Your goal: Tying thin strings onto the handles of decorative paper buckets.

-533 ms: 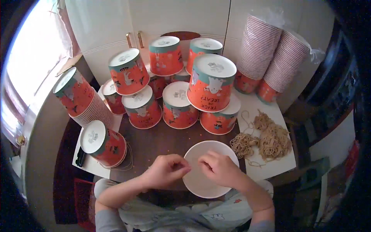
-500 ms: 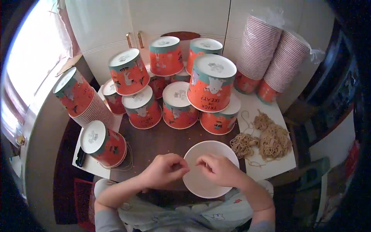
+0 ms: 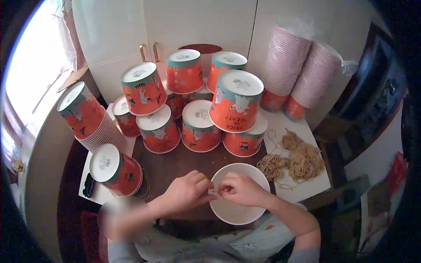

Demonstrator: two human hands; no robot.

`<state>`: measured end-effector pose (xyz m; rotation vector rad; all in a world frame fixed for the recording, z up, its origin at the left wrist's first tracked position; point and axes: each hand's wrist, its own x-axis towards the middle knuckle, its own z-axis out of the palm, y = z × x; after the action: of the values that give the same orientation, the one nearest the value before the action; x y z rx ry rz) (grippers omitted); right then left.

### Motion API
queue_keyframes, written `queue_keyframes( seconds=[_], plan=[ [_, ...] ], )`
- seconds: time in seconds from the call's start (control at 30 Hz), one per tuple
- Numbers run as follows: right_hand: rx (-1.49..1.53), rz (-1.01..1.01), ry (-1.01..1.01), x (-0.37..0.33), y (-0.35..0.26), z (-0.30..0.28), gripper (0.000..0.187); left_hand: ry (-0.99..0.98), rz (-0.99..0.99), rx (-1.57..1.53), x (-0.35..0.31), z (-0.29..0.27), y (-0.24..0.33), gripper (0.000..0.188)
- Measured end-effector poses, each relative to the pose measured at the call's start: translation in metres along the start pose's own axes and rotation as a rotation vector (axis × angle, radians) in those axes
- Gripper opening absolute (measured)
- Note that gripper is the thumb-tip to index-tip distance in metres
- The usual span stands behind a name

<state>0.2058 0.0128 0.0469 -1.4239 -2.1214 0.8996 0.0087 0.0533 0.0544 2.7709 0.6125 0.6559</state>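
Note:
Over the left rim of an upright paper bucket [image 3: 234, 212], white inside, my two hands have come together. My left hand [image 3: 187, 191] is closed, its thumb and fingertips pinching toward the right. Facing it, my right hand [image 3: 242, 189] is closed in a pinch above the bucket's opening. A tiny pale bit [image 3: 213, 192] shows between the fingertips; its kind is too small to make out. Beyond the bucket, upturned orange and green paper buckets [image 3: 201, 136] stand in two layers. Tangled tan twine [image 3: 305, 162] lies to the right of my hands.
An upturned bucket stack [image 3: 118, 171] with cord beside it stands at left, near a black tool [image 3: 88, 185]. Behind it leans a taller stack [image 3: 90, 116]. Two tall plastic-wrapped stacks [image 3: 287, 61] rise at back right against the cabinet doors [image 3: 197, 22].
My hands have moved closer together, and a small pale bit now shows between the fingertips. The whole view has shifted slightly, with the far buckets sitting lower.

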Motion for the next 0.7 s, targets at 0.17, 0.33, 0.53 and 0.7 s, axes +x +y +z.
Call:
queue_keyframes(
  seconds=[0.17,0.33,0.53,0.7],
  plan=[
    [0.180,0.037,0.014,0.012,0.016,0.007,0.012,0.084,-0.300,-0.193,-0.007,0.013,-0.009,0.018],
    [0.089,0.139,-0.006,0.023,0.024,0.009,0.014,0.111,-0.482,-0.655,-0.010,0.040,-0.031,0.024],
    [0.015,0.145,0.042,0.024,0.029,0.011,0.014,0.016,-0.479,-0.775,-0.008,0.051,-0.032,0.025],
    [0.027,0.151,0.076,0.025,0.031,0.011,0.013,0.012,-0.456,-0.762,-0.005,0.051,-0.034,0.025]
  ],
)
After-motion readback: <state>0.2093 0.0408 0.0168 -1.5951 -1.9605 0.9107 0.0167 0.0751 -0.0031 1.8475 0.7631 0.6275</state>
